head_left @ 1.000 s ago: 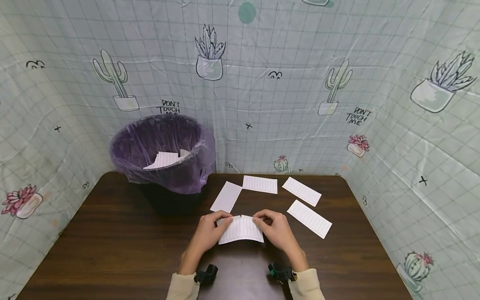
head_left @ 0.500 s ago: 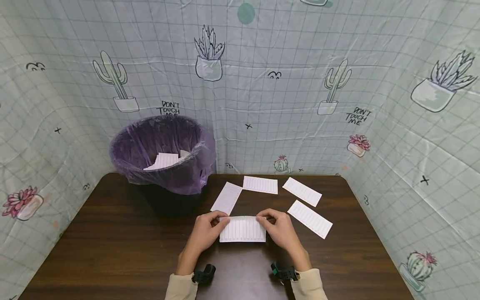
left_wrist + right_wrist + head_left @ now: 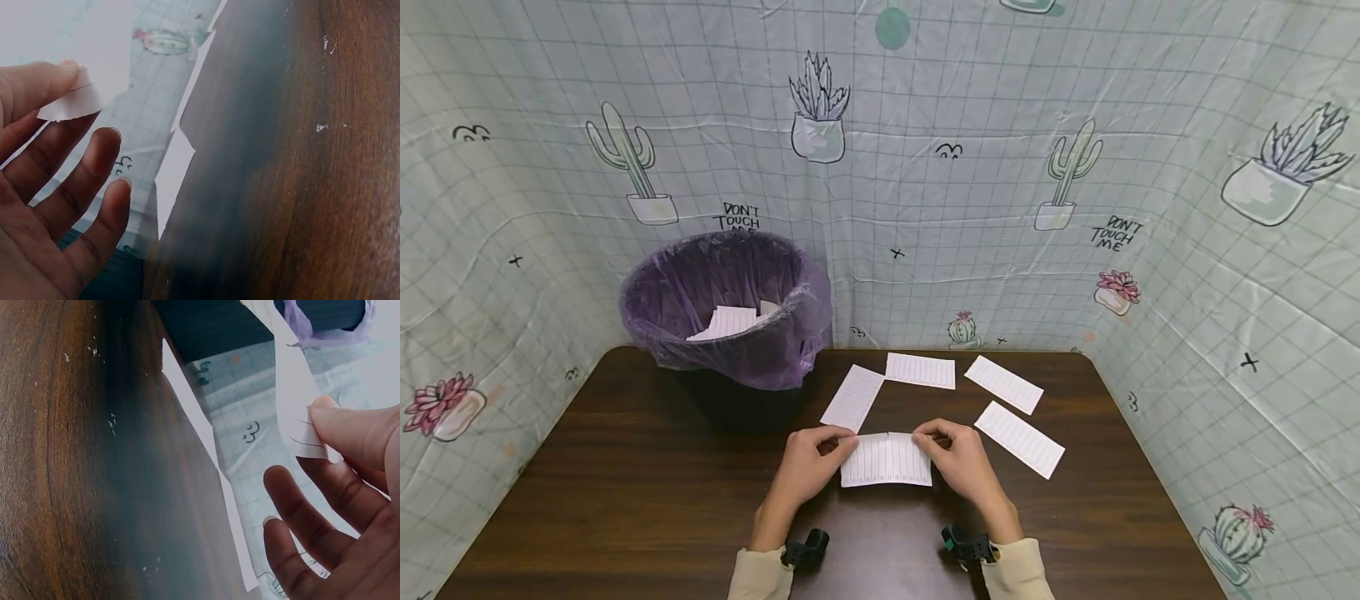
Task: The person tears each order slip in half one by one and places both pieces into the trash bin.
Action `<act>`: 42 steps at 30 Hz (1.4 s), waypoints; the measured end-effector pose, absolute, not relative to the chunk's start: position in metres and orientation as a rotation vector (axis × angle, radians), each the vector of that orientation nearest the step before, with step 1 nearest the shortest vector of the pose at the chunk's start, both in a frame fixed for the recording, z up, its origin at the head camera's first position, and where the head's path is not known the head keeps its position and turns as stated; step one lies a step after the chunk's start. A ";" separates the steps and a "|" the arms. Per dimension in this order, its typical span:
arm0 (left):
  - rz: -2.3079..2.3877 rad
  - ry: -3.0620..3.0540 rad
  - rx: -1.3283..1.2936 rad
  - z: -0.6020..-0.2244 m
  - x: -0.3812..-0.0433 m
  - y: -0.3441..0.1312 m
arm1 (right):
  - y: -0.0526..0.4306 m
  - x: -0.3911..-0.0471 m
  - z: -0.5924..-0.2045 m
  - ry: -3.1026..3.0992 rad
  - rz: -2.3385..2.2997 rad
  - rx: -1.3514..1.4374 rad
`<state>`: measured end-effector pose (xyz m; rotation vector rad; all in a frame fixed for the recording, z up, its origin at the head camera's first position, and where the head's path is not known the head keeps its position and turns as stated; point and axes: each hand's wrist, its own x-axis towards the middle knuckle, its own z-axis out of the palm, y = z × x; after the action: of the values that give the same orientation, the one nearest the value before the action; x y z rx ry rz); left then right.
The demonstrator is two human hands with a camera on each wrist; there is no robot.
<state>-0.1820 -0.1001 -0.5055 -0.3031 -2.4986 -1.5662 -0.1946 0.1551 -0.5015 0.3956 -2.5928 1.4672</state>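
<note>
A lined white slip of paper (image 3: 886, 462) spans the space between my two hands in the head view, bowed slightly upward in the middle. Its top edge shows a small nick near the centre. My left hand (image 3: 808, 462) pinches its upper left corner between thumb and index finger; the other fingers spread loosely below, as the left wrist view shows. At the upper right corner my right hand (image 3: 958, 458) pinches likewise. In the right wrist view the slip (image 3: 294, 394) hangs off the table, its lower edge held by thumb (image 3: 350, 428) and finger.
Lined slips lie on the dark wood table (image 3: 625, 500): one (image 3: 853, 398) behind my left hand, one (image 3: 921, 371) at the back, two (image 3: 1004, 384) to the right. A black bin (image 3: 745, 404) with a purple liner (image 3: 775, 358) holds paper pieces (image 3: 730, 321) at the back left.
The slip was strongly bowed with a visible notch a second ago, then flattened, and is now slightly bowed again. My hands have drawn slightly apart; both keep their pinch.
</note>
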 end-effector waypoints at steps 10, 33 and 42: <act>-1.534 -2.476 -0.341 -0.506 -0.182 -0.102 | 0.155 -0.196 -0.504 -2.542 1.469 0.436; -1.510 -2.509 -0.290 -0.507 -0.183 -0.102 | 0.150 -0.193 -0.505 -2.586 1.428 0.398; -1.496 -2.515 -0.284 -0.508 -0.181 -0.103 | 0.149 -0.193 -0.505 -2.593 1.403 0.403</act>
<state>-0.1815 -0.1032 -0.5083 -0.2837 -2.5154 -1.4958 -0.1927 0.1489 -0.5046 0.4033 -2.5933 1.4026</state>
